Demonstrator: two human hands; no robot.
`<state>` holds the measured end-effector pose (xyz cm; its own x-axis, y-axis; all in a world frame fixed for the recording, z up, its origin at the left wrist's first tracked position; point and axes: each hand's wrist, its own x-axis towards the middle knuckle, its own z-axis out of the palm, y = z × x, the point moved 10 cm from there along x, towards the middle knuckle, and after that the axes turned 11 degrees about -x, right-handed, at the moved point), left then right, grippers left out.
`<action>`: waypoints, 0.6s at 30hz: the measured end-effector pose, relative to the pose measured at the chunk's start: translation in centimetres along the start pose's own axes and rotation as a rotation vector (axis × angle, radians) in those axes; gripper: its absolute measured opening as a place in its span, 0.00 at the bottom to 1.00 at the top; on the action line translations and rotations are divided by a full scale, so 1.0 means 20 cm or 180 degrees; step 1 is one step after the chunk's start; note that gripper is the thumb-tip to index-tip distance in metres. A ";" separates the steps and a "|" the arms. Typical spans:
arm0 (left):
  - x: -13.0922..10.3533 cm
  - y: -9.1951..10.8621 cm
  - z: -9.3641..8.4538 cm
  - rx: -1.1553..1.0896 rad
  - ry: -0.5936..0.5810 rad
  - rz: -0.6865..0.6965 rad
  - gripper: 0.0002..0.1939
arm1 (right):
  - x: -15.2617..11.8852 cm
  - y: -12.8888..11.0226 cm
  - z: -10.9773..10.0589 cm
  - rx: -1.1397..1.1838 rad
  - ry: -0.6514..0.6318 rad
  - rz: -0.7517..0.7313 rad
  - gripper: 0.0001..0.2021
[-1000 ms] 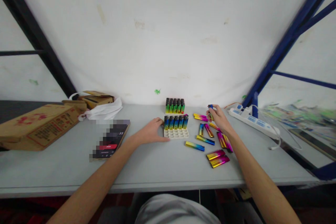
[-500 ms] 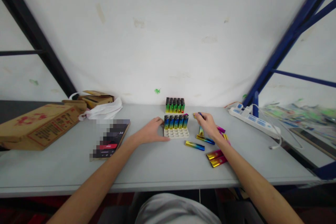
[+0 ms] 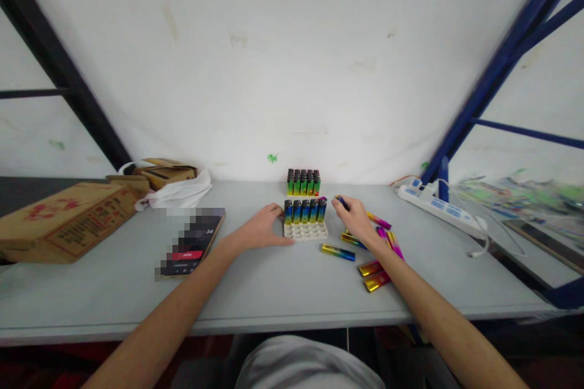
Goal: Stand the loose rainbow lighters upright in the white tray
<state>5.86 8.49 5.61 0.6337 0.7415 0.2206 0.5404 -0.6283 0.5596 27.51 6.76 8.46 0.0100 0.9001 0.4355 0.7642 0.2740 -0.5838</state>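
A white holed tray carries a row of blue-and-gold lighters standing upright at its back; holes show in front of them. My left hand is curved around the tray's left end, thumb along the front corner and fingers by the back, holding it. Just right of the tray, my right hand pinches a lighter, mostly hidden by the fingers. Beneath and in front of that hand lie loose lighters, among them a gold-and-blue lighter and a gold-and-red lighter.
Behind the tray stands a block of green-and-black lighters near the wall. Cardboard boxes, white cloth or plastic and a dark, partly blurred flat device lie to the left. A power strip with cables is at right.
My right hand has drawn slightly back toward the right with the pinched lighter, which has turned in the fingers. My left hand and the tray stay in place.
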 end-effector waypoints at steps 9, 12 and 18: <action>0.00 -0.02 -0.01 0.0095 0.0026 0.0051 0.39 | 0.00 -0.02 0.01 -0.0061 -0.0043 -0.0115 0.25; 0.00 -0.01 -0.02 0.0144 0.0020 0.0121 0.38 | 0.00 -0.01 0.00 -0.0077 -0.0029 -0.0120 0.23; -0.01 0.00 -0.04 0.0092 -0.0091 0.0046 0.38 | -0.01 -0.02 -0.03 -0.0108 0.0075 -0.0102 0.17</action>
<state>5.37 8.53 6.21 0.6569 0.7255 0.2054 0.5465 -0.6458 0.5331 27.55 6.34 9.04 0.0000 0.8827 0.4700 0.7859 0.2906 -0.5458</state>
